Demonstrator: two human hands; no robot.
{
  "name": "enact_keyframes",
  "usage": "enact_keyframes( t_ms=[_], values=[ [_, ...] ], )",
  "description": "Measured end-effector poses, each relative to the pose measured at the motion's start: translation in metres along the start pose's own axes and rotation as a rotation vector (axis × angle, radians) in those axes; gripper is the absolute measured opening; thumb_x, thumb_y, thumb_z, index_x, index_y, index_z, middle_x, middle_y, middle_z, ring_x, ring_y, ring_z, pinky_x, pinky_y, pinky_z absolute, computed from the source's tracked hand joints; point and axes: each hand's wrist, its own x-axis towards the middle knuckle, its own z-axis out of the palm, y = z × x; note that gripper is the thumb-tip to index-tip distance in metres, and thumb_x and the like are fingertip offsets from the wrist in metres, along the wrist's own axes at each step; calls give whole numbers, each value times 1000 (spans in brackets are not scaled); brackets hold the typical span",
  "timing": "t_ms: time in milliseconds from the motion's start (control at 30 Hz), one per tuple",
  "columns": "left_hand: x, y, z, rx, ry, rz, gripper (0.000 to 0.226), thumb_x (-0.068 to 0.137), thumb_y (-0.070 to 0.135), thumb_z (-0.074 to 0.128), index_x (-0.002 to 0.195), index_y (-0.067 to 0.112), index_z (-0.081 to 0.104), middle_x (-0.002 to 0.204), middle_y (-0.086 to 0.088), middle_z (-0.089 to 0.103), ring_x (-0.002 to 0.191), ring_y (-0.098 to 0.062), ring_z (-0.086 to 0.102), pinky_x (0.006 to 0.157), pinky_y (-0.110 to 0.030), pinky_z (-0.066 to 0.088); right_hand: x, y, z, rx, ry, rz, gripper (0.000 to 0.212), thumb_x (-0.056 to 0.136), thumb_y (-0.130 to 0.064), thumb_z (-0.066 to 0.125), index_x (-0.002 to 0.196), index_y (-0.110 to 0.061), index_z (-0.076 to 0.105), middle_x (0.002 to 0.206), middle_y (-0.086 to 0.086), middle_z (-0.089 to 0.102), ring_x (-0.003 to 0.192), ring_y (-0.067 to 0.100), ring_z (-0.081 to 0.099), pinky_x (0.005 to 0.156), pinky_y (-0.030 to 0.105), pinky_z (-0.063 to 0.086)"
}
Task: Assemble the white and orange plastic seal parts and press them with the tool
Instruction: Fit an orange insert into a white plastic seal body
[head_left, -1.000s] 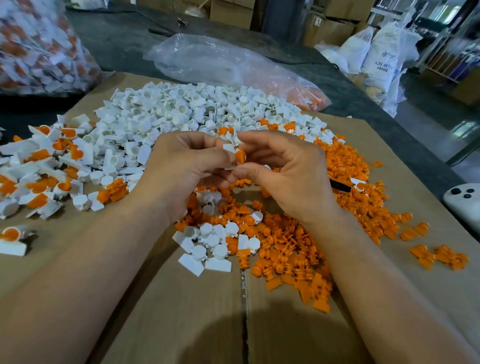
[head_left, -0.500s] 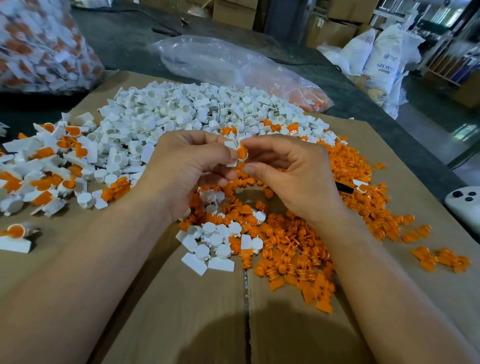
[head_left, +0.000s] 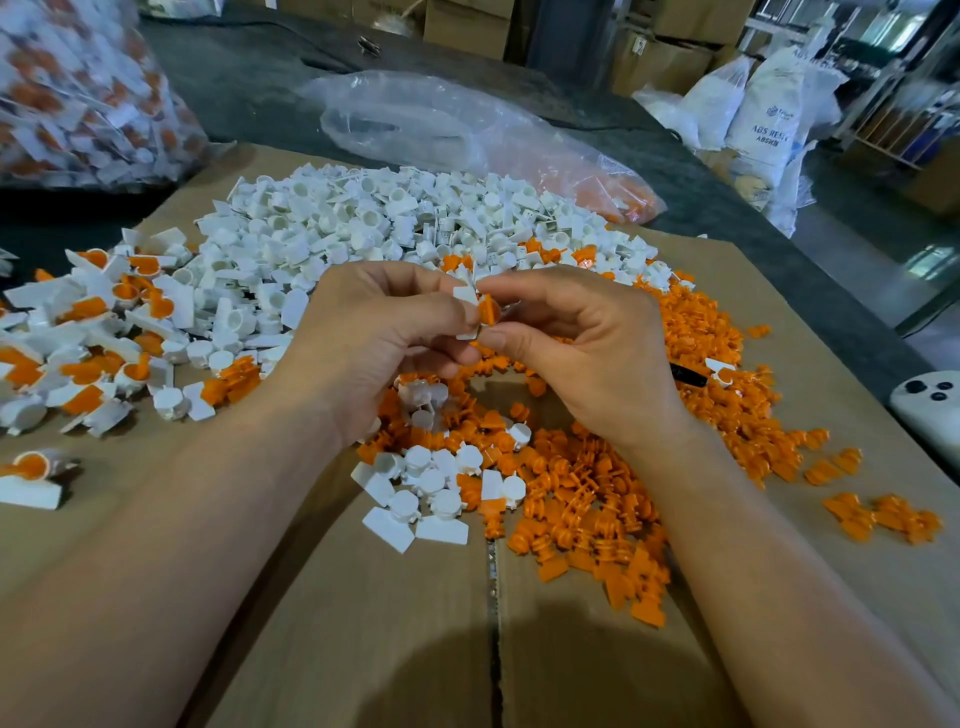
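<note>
- Fingertips meet at the centre: the left hand (head_left: 374, 332) pinches a small white plastic seal body (head_left: 466, 297) between thumb and forefinger, its flat tab poking up above the thumb.
- The right hand (head_left: 582, 343) comes in from the other side, thumb and forefinger closed narrow on a small orange plastic insert (head_left: 489, 312), which sits right against the white piece, the two parts touching.
- Other fingers of both hands are curled in loosely; both hands are held up above the work surface.
- Just below the hands, near side, a small cluster of loose white round-capped seal bodies (head_left: 431, 488) lies on the flattened brown cardboard sheet (head_left: 363, 623).
- To the right of that cluster and sweeping around behind the right wrist, a wide scatter of loose orange plastic inserts (head_left: 597, 499).
- A black tool handle (head_left: 688, 375) peeks out from behind the right hand, lying among the orange pieces; most of it is hidden.
- Far side, a big heap of white plastic seal bodies (head_left: 363, 223) spreads across the cardboard.
- Left side, a pile of assembled white-and-orange seals (head_left: 93, 332), orange showing inside the white cups.
- Beyond the white heap, a crumpled clear plastic bag (head_left: 441, 130) with orange pieces in its right end rests on the dark table (head_left: 249, 83).
- Far left corner, a bulging clear bag of white-and-orange seals (head_left: 78, 93).
- Right edge, a white device with dark round buttons (head_left: 930, 410).
</note>
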Motion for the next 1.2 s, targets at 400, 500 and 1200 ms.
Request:
enact_keyframes(
  t_ms=[400,500,1200],
  values=[
    [-1,-2,2,31,-10,28,28,71,-10,64,52,11,66,51,-8,63,43,-16,60,42,-18,48,0,1,-2,-114,-5,-82,24,72,-8,72,95,-3,70,85,0,66,78,14,66,72,31,55],
    [-1,-2,2,24,-12,28,30,71,-10,64,51,11,66,51,-8,63,42,-15,60,42,-18,48,0,0,-2,-117,-9,-86,24,72,-7,72,95,-1,70,85,6,69,78,18,67,72,34,56],
    [1,0,0,-24,33,96,30,72,-10,65,53,13,66,50,-3,62,44,-16,61,42,-18,48,11,13,-61,-551,-150,585,34,74,-46,67,99,-22,65,83,-13,59,77,-1,56,71,17,46]
  ],
)
